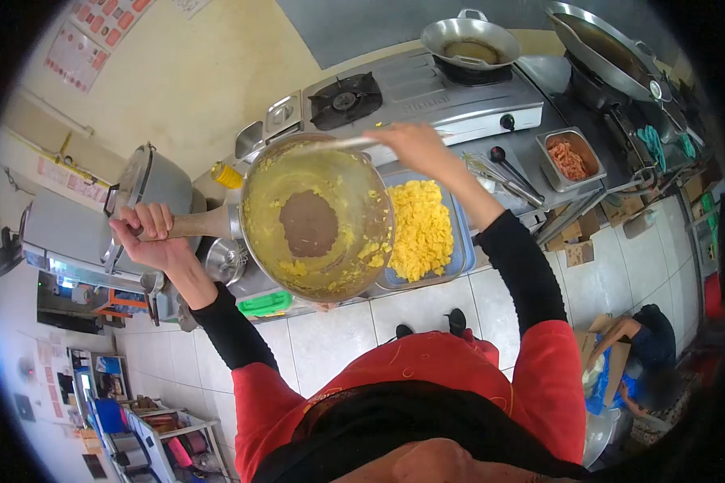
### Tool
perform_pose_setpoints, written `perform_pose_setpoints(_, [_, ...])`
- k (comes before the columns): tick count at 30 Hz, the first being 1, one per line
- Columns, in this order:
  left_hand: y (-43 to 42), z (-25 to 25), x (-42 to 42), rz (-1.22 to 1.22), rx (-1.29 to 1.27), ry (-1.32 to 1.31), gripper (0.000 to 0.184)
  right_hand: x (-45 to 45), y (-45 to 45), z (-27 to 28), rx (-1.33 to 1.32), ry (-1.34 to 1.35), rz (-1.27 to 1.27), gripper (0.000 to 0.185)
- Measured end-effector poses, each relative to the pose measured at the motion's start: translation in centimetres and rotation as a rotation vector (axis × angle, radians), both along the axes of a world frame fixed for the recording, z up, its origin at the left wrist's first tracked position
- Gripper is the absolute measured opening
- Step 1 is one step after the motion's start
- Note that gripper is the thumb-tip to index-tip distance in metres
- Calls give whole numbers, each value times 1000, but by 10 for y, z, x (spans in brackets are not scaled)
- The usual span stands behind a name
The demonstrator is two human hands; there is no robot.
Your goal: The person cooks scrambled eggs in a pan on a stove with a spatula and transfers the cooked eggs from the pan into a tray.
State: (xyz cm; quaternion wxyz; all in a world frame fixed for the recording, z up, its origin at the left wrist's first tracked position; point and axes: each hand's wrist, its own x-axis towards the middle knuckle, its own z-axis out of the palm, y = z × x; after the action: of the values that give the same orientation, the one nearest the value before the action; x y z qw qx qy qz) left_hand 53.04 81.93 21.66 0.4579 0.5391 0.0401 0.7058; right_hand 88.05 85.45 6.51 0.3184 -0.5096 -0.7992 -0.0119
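Observation:
My left hand (151,235) is wrapped round the wooden handle of a large wok (354,217), which is tilted so its inside faces me. Bits of yellow scrambled egg cling to its wall around a brown patch at the bottom. My right hand (419,150) grips a long pale utensil (338,145) that reaches over the wok's far rim; the shape of its head is not clear. Right beside the wok, a heap of scrambled egg (419,229) lies in a rectangular tray (464,241), partly hidden by the wok.
Behind stands a gas stove (419,101) with a bare burner and a pan (471,47). A metal container of reddish meat (570,157), a whisk (491,171) and a black ladle (515,169) lie to the right. A large pot (141,189) stands left. Another person (648,346) crouches at lower right.

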Motion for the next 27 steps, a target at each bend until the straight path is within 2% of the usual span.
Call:
perform_pose_setpoints(1, [1,-2,-2,-31,-8,-22,36,2,-1,3,-96,57,-104,33])
perform_pose_setpoints(2, [3,-3,-4,-66,-16,-43,36,-3,0,6,-100,59,-101,33])
perform_pose_setpoints(5, [10,-10,7,-78,-24,-57,37,-46,0,22,280,-239,143,33])
perform_pose_setpoints(9, [20,-15,6,-65,-34,-61,37,-42,-17,33,277,-300,170,29])
perform_pose_setpoints(11, [17,-17,3,-113,-4,-66,37,-26,-13,38,151,-309,-129,26])
perform_pose_setpoints(14, [14,-17,9,-137,20,-73,36,-37,-14,46,210,-299,-111,24])
perform_pose_setpoints(15, [16,-17,9,-139,20,-71,36,-57,-16,39,278,-435,-18,23])
perform_pose_setpoints(16, [18,-18,9,-145,26,-62,36,-65,-29,37,276,-433,-19,23])
perform_pose_setpoints(18, [22,-18,13,-159,36,-49,36,-74,-49,35,436,-314,207,25])
perform_pose_setpoints(20, [21,-19,14,-180,52,-15,36,-67,-52,42,414,-288,240,27])
perform_pose_setpoints(22, [20,-21,14,-181,50,-26,36,-56,-57,72,288,-322,-137,28])
perform_pose_setpoints(24, [19,-18,15,-188,55,-29,36,-64,-60,72,369,-248,-146,25])
perform_pose_setpoints(26, [18,-16,21,-164,50,-31,36,-94,-77,51,258,-476,123,21])
perform_pose_setpoints(27, [18,-16,23,-165,52,-34,36,-97,-86,48,325,-631,112,17])
